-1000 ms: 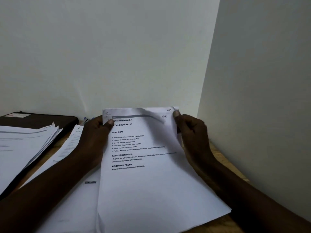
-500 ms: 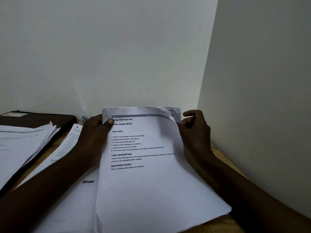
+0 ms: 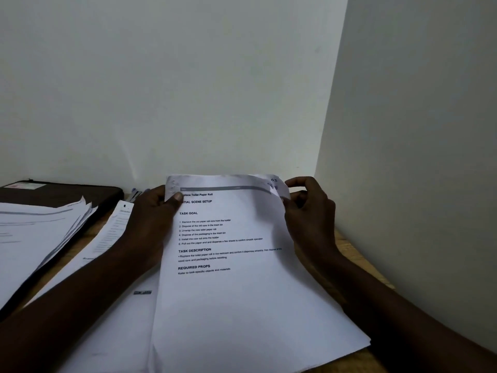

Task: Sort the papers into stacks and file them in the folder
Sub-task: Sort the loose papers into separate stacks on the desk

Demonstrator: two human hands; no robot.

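1. Gripping the top left corner of the sheaf of papers (image 3: pixel 231 278), the left hand (image 3: pixel 153 214) has its thumb curled over the printed face. Its fingers are hidden behind the sheets.
2. At the top right corner the right hand (image 3: pixel 312 211) has its fingers curled and its thumb tip against the paper's edge, just where the top sheet's corner bends. From where I stand I cannot tell whether it truly pinches that corner.
3. The sheaf is tilted, far end raised between the two hands and near end down by the table's near edge. It is headed "Replace Toilet Paper Roll", with "63" handwritten in the top right corner.
4. Some loose sheets (image 3: pixel 107 332) lie flat on the table, under and to the left of the sheaf, toward the near edge.
5. A fanned pile (image 3: pixel 35 232) sits at the left edge, partly on top of the dark folder (image 3: pixel 61 193). The folder lies at the far left corner, against the back wall.
6. A bare strip of the wooden table (image 3: pixel 357 254) shows along its right edge, where it meets the side wall.
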